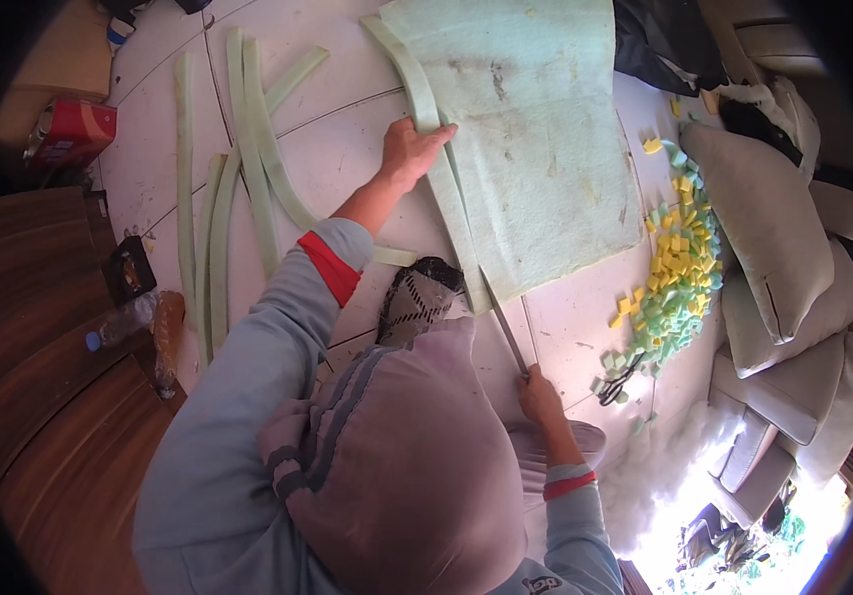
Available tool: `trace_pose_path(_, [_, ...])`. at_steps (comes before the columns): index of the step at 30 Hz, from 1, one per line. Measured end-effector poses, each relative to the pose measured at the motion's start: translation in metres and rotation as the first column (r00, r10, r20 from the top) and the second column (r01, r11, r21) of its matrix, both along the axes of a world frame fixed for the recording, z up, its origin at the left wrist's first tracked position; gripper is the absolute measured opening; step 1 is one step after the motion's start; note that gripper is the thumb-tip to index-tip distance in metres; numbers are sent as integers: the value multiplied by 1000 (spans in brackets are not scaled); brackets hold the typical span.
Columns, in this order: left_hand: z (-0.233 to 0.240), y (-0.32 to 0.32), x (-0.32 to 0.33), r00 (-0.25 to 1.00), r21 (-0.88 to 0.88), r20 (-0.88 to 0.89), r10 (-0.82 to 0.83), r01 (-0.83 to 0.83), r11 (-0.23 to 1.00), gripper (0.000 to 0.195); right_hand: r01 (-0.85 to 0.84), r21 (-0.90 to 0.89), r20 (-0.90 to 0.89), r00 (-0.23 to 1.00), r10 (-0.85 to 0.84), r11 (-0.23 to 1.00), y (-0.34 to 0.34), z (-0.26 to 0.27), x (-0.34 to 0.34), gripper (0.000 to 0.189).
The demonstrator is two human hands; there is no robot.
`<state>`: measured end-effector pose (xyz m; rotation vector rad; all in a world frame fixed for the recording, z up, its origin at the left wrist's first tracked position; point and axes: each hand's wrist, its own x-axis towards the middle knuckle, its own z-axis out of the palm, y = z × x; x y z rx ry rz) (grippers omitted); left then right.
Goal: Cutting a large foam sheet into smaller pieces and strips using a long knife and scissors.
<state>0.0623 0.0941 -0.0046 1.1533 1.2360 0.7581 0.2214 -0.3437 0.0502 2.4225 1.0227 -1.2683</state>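
Observation:
A pale green foam sheet (545,149) lies on the tiled floor in front of me. Along its left side, a long foam strip (452,212) is parted from the sheet by a narrow slit. My left hand (413,155) grips this strip partway up, its thumb reaching over to the sheet's edge. Lower down, my right hand (542,400) is closed around the near end of a long, thin knife (504,323); the handle is mostly hidden in my fist. The blade's far end sits in the slit at the sheet's near edge.
Several cut foam strips (248,149) lie on the left, near a red tin (73,132) and a plastic bottle (121,320). To the right are yellow and green foam pieces (676,260), scissors (618,387) and grey cushions (761,223). My socked foot (415,301) is beside the strip's near end.

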Motion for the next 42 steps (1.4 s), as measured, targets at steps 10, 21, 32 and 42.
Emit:
trace_pose_path(10, [22, 98, -116, 853, 283, -166, 496, -440, 852, 34, -123, -54, 40, 991, 125, 991, -22, -3, 53, 23])
trace_pose_path(21, [34, 49, -175, 536, 654, -723, 436, 328, 682, 74, 314, 631, -105, 941, -322, 709, 60, -8, 66, 36])
trace_pose_path(32, [-26, 0, -3, 732, -112, -616, -291, 284, 952, 46, 528, 611, -334, 848, -412, 590, 124, -27, -18, 34])
trace_pose_path(42, [-20, 47, -55, 837, 505, -478, 265, 15, 863, 44, 90, 781, -56, 996, -74, 618, 198, 10, -32, 20])
